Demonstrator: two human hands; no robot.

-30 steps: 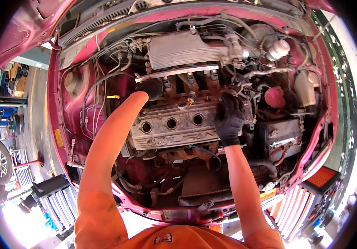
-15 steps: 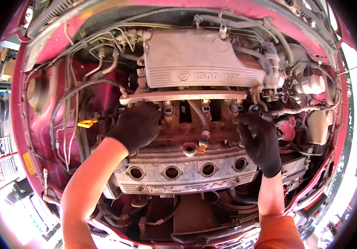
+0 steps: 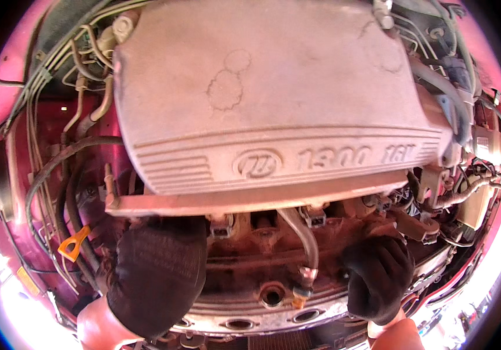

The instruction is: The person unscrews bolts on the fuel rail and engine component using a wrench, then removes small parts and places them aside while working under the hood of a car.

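My left hand (image 3: 160, 271), in a black glove, reaches up under the left part of the long metal rail (image 3: 262, 201). Its fingers are hidden beneath the rail, so their grip does not show. To its left stands a yellow dipstick handle (image 3: 74, 244). My right hand (image 3: 380, 277), also gloved in black, lies with curled fingers at the right side of the engine's front. Whether anything is inside those fingers is hidden. Between the hands hang a grey injector connector (image 3: 221, 224) and a hose (image 3: 304, 236) with an orange tip.
A large dusty engine cover (image 3: 303, 87) fills the upper middle above the rail. Round holes, among them a plug hole (image 3: 272, 296), open in the engine's front. Hoses (image 3: 58, 157) run along the left, and a corrugated wiring sleeve (image 3: 460, 195) along the right.
My view has come closer to the engine. My right hand has left the connector at the rail's right end and dropped lower, fingers curled. My left hand stays under the rail.
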